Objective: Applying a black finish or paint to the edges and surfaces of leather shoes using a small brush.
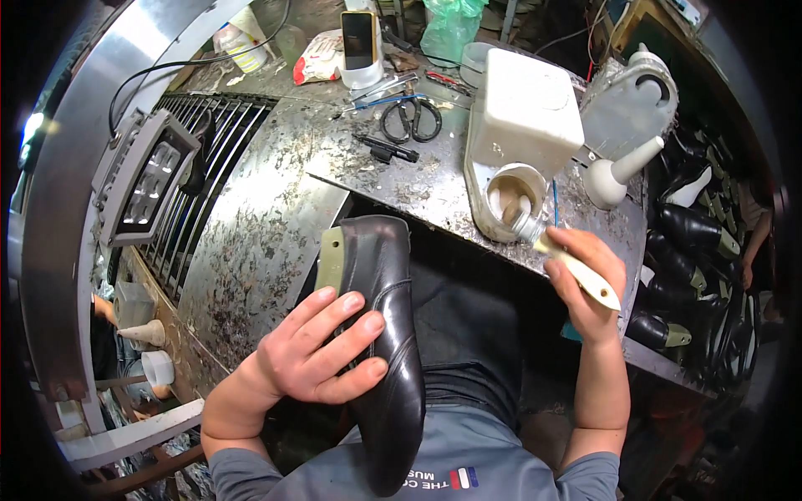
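Note:
My left hand (322,351) is wrapped round a black leather shoe (386,334), its toe pointing down toward my lap. A pale green shoe last (332,260) shows at the heel end. Between the fingers of my right hand (589,280) is a brush (585,278) with a cream handle and a metal band. Its bristle end dips into the round cup (516,185) of a white plastic dispenser (530,108), where a brownish coating lines the wall. The bristles themselves are mostly hidden in the cup.
On the stained metal bench (251,225) lie black scissors (409,117), a phone (359,40) on a stand and a dark tool (386,149). A floodlight (149,177) stands by a metal grille (219,125). Several black shoes (685,234) crowd the right. A person's arm (758,238) shows at the far right.

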